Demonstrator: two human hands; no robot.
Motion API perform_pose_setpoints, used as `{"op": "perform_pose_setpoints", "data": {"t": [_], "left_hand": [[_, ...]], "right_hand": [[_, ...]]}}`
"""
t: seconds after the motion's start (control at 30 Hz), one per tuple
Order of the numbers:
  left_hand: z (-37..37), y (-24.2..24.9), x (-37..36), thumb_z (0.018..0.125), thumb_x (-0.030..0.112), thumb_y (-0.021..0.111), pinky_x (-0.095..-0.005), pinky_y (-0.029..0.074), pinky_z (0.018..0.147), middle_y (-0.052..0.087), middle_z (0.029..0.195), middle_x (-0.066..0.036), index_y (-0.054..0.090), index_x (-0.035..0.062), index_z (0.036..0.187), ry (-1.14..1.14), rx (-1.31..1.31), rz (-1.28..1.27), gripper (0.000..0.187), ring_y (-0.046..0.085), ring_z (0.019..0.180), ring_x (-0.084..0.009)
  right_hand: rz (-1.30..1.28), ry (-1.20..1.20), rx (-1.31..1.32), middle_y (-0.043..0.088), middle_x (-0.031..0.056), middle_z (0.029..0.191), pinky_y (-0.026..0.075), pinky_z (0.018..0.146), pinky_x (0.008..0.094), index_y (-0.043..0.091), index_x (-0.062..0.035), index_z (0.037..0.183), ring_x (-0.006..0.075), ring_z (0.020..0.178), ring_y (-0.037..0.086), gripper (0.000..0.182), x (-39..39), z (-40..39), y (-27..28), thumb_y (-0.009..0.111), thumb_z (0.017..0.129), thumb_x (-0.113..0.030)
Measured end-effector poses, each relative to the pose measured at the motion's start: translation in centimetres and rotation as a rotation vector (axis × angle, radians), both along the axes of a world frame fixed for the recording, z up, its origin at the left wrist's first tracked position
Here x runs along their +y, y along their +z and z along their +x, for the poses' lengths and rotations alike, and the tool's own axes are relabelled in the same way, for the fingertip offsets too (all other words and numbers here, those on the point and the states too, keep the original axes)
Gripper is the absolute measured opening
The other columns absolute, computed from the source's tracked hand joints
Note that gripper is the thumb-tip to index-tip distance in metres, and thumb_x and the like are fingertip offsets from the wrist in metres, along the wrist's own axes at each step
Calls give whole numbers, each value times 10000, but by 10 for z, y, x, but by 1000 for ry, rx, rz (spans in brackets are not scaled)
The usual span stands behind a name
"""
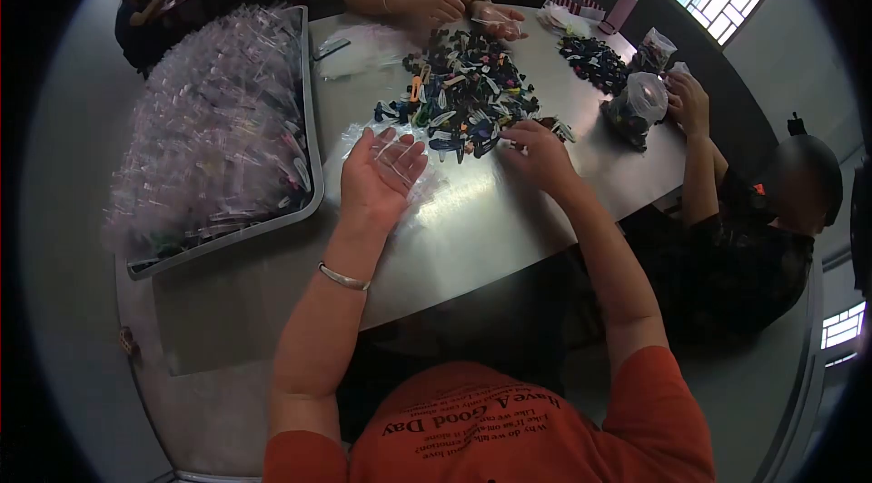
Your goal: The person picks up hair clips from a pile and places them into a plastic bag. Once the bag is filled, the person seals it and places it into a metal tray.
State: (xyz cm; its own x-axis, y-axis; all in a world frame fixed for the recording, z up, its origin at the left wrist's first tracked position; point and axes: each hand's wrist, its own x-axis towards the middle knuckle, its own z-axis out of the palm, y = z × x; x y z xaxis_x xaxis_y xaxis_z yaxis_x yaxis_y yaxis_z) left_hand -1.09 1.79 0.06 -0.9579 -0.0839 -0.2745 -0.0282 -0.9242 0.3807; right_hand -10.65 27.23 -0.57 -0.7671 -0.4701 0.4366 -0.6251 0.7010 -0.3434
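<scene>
My left hand (386,174) is palm up over the near side of the table, its fingers curled round a small clear plastic bag (392,156). More clear bags (420,188) lie flat under and beside it. My right hand (538,154) reaches to the near right edge of a pile of hair clips (472,88), fingertips bent down together at the clips; what they grip, if anything, is too small to tell. The clips are mostly dark, with some orange, white and green ones.
A grey tray (313,165) heaped with bagged clips stands at the left. Across the table a person's hands (498,20) hold a clear bag. At the right another person's hand (688,102) is beside filled bags (643,100). A pink bottle (619,13) stands behind.
</scene>
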Motion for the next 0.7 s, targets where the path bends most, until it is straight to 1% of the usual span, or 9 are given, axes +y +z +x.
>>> {"op": "perform_pose_setpoints", "data": {"t": [0.07, 0.17, 0.3, 0.37, 0.5, 0.57, 0.6, 0.63, 0.7], "left_hand": [[1, 0, 0, 932, 353, 487, -429, 515, 797, 560, 983, -172, 475, 7, 1051, -5, -7, 14, 366, 582, 910, -311], [3, 1, -1, 935, 363, 480, -430, 514, 805, 555, 983, -175, 473, 4, 1064, -4, -27, 19, 382, 579, 911, -313], [4, -1, -4, 939, 378, 469, -425, 514, 803, 549, 989, -178, 464, -3, 1086, -1, -15, 12, 408, 573, 919, -312], [3, -2, -6, 940, 384, 464, -422, 511, 803, 548, 994, -179, 459, -4, 1092, 2, -10, 27, 417, 573, 920, -312], [7, 6, -4, 942, 402, 450, -417, 505, 806, 549, 1004, -184, 449, -8, 1108, 3, -34, 40, 442, 574, 924, -313], [6, 4, -4, 947, 410, 434, -425, 498, 814, 547, 1011, -191, 443, -13, 1114, -1, -23, 46, 455, 574, 926, -315], [6, 4, -3, 948, 413, 428, -429, 496, 817, 546, 1011, -194, 440, -15, 1117, -2, -27, 48, 461, 574, 925, -315], [6, 4, -3, 951, 428, 410, -441, 485, 836, 537, 1032, -206, 435, -22, 1122, 8, -41, 57, 482, 567, 939, -324], [7, 6, -3, 953, 433, 398, -422, 483, 852, 526, 1054, -193, 440, -29, 1133, 11, -48, 82, 497, 555, 959, -313]], "right_hand": [[64, 20, 231, 622, 74, 913, 502, 741, 321, 689, -78, 944, 229, 832, 610, 194, -6, 5, -7, 664, 755, -116], [143, 19, 207, 616, 63, 914, 495, 769, 335, 692, -89, 930, 244, 873, 594, 171, -10, 3, -9, 646, 770, -131], [181, 86, 216, 607, 59, 902, 495, 756, 347, 690, -93, 891, 247, 873, 590, 137, -9, -1, -2, 637, 775, -144], [319, 168, 318, 598, 57, 872, 494, 745, 356, 667, -88, 862, 251, 856, 587, 104, -9, 1, 3, 626, 781, -138], [402, 178, 395, 587, 67, 845, 491, 739, 361, 638, -83, 839, 258, 835, 587, 76, -9, -2, -4, 615, 795, -141], [376, 163, 333, 578, 81, 827, 491, 724, 369, 616, -74, 846, 270, 804, 588, 85, -13, 12, 4, 598, 817, -152], [231, 63, 154, 593, 100, 815, 493, 671, 357, 617, -54, 843, 273, 752, 598, 74, -17, 18, 5, 602, 829, -126], [235, 75, 151, 593, 100, 815, 493, 671, 357, 617, -54, 843, 273, 752, 598, 74, -19, 24, 6, 602, 829, -126], [-29, 155, -21, 612, 109, 800, 489, 617, 318, 622, -33, 850, 238, 681, 603, 55, -22, 40, 18, 610, 829, -83]]}}
